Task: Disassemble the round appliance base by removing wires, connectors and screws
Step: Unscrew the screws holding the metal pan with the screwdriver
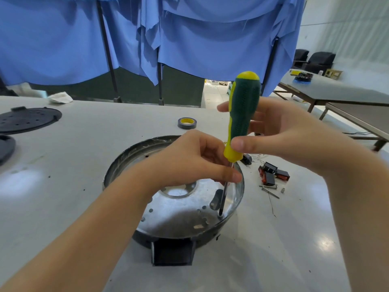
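- Right hand [280, 133]: raised over the base, fingers loosely curled round one green-yellow screwdriver [242, 114], held upright.
- Left hand [193, 159]: forearm across the base, thumb and finger pinching the shaft.
- Round appliance base [168, 216]: one, on the worktop [73, 165]; tip at its right rim.
- Tape roll [187, 123]: one.

Screwdriver [242, 114] upright in round base [174, 209], both hands

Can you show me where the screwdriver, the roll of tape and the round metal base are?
screwdriver [242, 114]: head view, on its green handle.
roll of tape [187, 123]: head view, on its grey side.
round metal base [168, 218]: head view, on its shiny floor.
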{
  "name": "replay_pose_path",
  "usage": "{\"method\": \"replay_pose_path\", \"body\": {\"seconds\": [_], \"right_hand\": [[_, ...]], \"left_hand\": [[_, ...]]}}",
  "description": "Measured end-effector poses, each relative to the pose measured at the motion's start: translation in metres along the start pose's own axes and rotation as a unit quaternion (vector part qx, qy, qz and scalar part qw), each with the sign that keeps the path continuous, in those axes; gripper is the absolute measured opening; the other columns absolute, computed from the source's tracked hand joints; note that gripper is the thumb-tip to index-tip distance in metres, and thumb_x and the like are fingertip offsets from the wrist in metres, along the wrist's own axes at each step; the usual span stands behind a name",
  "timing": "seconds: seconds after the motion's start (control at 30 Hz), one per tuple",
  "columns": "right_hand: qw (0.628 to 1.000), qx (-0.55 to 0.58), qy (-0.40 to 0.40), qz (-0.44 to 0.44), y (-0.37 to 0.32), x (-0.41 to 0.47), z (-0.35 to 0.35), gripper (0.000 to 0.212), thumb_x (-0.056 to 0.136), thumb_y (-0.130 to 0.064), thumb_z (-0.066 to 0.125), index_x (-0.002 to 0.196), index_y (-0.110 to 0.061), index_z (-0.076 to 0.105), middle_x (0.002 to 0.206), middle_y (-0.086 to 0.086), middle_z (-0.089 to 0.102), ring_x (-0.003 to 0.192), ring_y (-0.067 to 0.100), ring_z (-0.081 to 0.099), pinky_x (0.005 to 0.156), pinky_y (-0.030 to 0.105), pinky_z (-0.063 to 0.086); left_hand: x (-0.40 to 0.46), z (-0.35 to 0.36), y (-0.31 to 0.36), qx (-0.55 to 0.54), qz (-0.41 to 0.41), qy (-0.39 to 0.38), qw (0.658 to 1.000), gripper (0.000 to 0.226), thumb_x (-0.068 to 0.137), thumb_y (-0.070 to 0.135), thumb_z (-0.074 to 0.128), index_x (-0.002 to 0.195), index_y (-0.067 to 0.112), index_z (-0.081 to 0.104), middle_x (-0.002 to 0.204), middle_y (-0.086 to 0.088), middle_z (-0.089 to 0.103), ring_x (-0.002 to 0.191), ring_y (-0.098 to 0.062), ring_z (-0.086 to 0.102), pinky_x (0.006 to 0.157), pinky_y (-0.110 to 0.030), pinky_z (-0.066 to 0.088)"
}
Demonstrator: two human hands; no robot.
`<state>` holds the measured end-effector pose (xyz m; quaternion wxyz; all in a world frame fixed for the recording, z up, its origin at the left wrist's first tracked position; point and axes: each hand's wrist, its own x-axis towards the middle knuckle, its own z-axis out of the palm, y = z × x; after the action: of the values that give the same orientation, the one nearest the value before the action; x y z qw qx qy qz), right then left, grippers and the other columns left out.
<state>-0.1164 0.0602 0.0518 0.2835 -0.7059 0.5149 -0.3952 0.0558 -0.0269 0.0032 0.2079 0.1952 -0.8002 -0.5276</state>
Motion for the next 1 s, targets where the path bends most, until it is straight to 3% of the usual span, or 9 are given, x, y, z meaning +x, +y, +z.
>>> {"method": "replay_pose_path", "body": {"seconds": [0.13, 0.23, 0.37, 0.53, 0.67, 0.77, 0.9, 1.0], "right_hand": [[1.000, 0.007, 0.018, -0.013, -0.0009, 0.0003, 0.0004, 0.051, 0.066, -0.029, 0.079, 0.114, -0.029, 0.062, 0.097, -0.007, 0.074, 0.092, 0.016, 0.071, 0.082, 0.025, 0.057], [0.998, 0.058, -0.005, -0.012, -0.0005, -0.0015, -0.0011, 0.059, 0.073, -0.019, 0.074, 0.127, -0.023, 0.051, 0.102, -0.001, 0.074, 0.100, 0.016, 0.070, 0.081, 0.026, 0.057], [0.996, 0.076, -0.036, -0.005, -0.0018, -0.0030, -0.0021, 0.064, 0.076, -0.012, 0.067, 0.135, -0.024, 0.044, 0.110, -0.003, 0.072, 0.104, 0.018, 0.068, 0.082, 0.025, 0.055], [1.000, -0.004, 0.004, -0.004, -0.0026, 0.0010, 0.0034, 0.057, 0.070, -0.030, 0.080, 0.122, -0.031, 0.057, 0.088, -0.023, 0.069, 0.087, 0.011, 0.067, 0.079, 0.021, 0.054], [1.000, -0.004, 0.024, -0.007, -0.0026, 0.0017, 0.0032, 0.055, 0.068, -0.031, 0.076, 0.120, -0.029, 0.059, 0.090, -0.011, 0.071, 0.088, 0.013, 0.068, 0.081, 0.024, 0.055], [0.999, 0.018, 0.026, -0.011, -0.0008, 0.0005, -0.0008, 0.056, 0.071, -0.020, 0.072, 0.124, -0.027, 0.055, 0.103, 0.005, 0.073, 0.098, 0.021, 0.070, 0.087, 0.033, 0.056], [0.998, 0.064, 0.003, -0.009, 0.0009, 0.0011, -0.0005, 0.058, 0.082, 0.004, 0.061, 0.134, -0.018, 0.045, 0.109, 0.004, 0.073, 0.101, 0.020, 0.070, 0.083, 0.027, 0.056], [0.997, 0.072, -0.003, -0.007, 0.0022, 0.0014, 0.0003, 0.063, 0.086, 0.011, 0.055, 0.139, -0.017, 0.039, 0.115, 0.003, 0.071, 0.103, 0.020, 0.069, 0.084, 0.027, 0.055]], "left_hand": [[0.0002, 0.0003, 0.0014, -0.003, -0.009, -0.013, 1.000, 0.016, 0.073, 0.009, 0.081, 0.087, 0.004, 0.074, 0.080, -0.012, 0.075, 0.078, -0.023, 0.073, 0.074, -0.024, 0.058], [-0.0008, -0.0024, 0.0029, -0.001, -0.023, -0.055, 0.998, 0.013, 0.080, 0.013, 0.076, 0.092, 0.016, 0.075, 0.085, -0.004, 0.077, 0.083, -0.016, 0.073, 0.074, -0.020, 0.056], [-0.0009, -0.0029, 0.0014, -0.003, -0.021, -0.066, 0.998, 0.011, 0.081, 0.010, 0.075, 0.091, 0.014, 0.077, 0.086, -0.005, 0.077, 0.083, -0.017, 0.074, 0.073, -0.019, 0.055], [0.0004, 0.0004, -0.0021, 0.017, 0.009, -0.031, 0.999, 0.013, 0.071, 0.013, 0.083, 0.080, 0.008, 0.076, 0.076, -0.007, 0.076, 0.075, -0.021, 0.074, 0.073, -0.023, 0.058], [0.0006, 0.0009, -0.0019, 0.011, 0.002, -0.027, 1.000, 0.013, 0.072, 0.012, 0.083, 0.082, 0.007, 0.076, 0.077, -0.007, 0.076, 0.075, -0.019, 0.074, 0.071, -0.019, 0.055], [-0.0006, -0.0023, 0.0003, -0.006, -0.011, -0.055, 0.998, 0.013, 0.080, 0.013, 0.077, 0.093, 0.015, 0.077, 0.087, -0.006, 0.077, 0.084, -0.018, 0.074, 0.075, -0.021, 0.057], [-0.0015, -0.0052, 0.0006, -0.015, -0.024, -0.066, 0.997, 0.015, 0.087, 0.011, 0.068, 0.100, 0.013, 0.074, 0.092, -0.004, 0.077, 0.088, -0.017, 0.073, 0.078, -0.024, 0.057], [-0.0005, -0.0047, -0.0003, -0.012, -0.024, -0.045, 0.999, 0.013, 0.085, 0.009, 0.070, 0.097, 0.009, 0.074, 0.088, -0.006, 0.077, 0.084, -0.019, 0.074, 0.076, -0.024, 0.058]]}}
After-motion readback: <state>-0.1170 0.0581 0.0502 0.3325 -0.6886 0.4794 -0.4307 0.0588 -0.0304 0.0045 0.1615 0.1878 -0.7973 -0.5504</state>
